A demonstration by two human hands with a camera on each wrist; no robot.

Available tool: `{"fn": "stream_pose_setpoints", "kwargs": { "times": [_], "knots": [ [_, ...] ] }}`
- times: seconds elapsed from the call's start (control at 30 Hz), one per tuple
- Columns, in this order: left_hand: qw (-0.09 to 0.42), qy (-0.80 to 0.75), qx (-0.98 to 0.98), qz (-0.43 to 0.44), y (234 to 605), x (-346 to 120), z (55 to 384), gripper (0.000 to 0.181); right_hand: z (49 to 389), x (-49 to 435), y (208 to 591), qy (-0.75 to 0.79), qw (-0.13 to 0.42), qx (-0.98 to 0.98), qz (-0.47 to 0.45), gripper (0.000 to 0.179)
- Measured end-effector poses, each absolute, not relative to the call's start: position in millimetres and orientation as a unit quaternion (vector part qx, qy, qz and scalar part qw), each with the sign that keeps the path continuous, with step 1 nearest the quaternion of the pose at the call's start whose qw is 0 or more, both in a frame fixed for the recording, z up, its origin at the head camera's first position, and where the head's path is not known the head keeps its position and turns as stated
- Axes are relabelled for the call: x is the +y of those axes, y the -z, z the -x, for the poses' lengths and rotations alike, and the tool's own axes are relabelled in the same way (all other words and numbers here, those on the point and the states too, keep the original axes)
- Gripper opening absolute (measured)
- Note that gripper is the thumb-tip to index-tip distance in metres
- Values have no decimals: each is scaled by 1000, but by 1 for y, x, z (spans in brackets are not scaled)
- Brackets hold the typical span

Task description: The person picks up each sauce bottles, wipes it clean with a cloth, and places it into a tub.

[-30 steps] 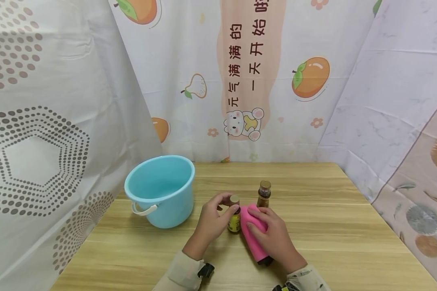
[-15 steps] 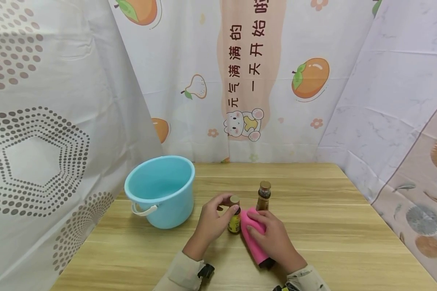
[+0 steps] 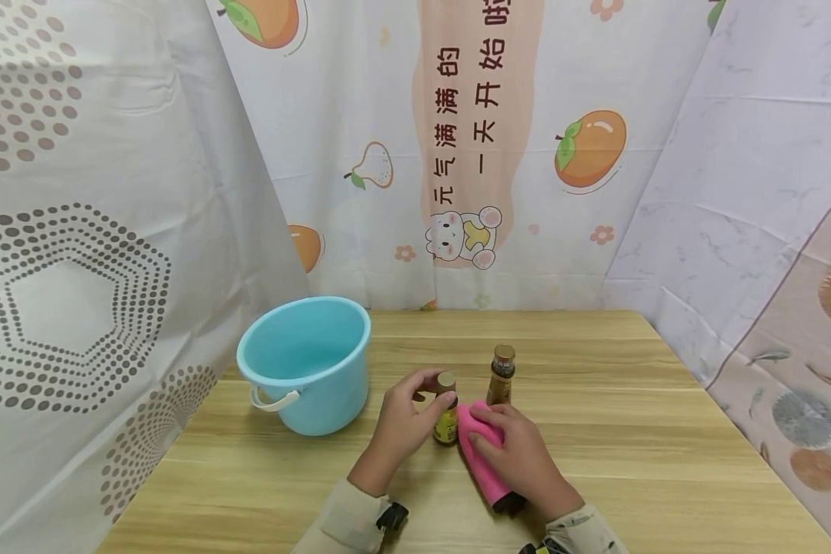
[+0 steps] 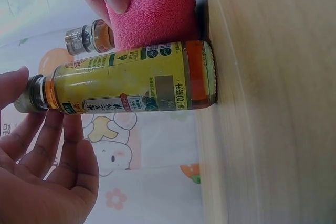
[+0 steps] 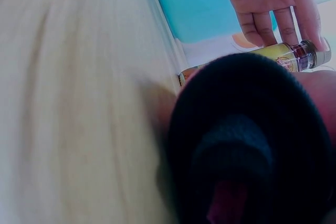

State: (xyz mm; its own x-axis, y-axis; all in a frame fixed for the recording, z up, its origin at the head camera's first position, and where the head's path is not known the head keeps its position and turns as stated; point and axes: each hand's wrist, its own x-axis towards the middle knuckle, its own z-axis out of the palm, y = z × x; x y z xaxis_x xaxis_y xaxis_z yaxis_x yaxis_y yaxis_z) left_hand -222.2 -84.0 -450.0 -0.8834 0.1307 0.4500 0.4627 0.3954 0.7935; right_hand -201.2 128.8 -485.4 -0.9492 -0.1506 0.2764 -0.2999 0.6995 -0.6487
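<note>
Near the table's middle my left hand pinches the cap and neck of a small sesame oil bottle, which stands upright. Its yellow label faces the left wrist camera. Just right of it, my right hand grips a bundled pink terry cloth with a black end. The cloth is beside the bottle, its side close against the glass. A taller brown bottle with a gold cap stands behind the cloth, its lower part hidden. In the right wrist view the cloth's dark, layered end covers most of my right hand.
A light blue bucket with a white handle stands at the left of the wooden table. Printed curtains hang behind the table and along both sides.
My right hand and the pink cloth have slid slightly toward me, so more of the brown bottle shows. My left hand and the sesame oil bottle have stayed in place.
</note>
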Motion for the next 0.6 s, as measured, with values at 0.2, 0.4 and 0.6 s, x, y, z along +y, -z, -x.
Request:
{"fn": "stream_pose_setpoints", "kwargs": {
  "times": [0.2,0.4,0.6],
  "knots": [
    [162,519,-820,182,451,-84,223,34,201,128,485,-368,113,-914,-128,40],
    [163,520,-818,184,451,-84,223,32,198,128,483,-374,136,-908,-131,39],
    [159,519,-821,178,451,-84,223,35,197,126,481,-391,167,-895,-137,40]
  ]
}}
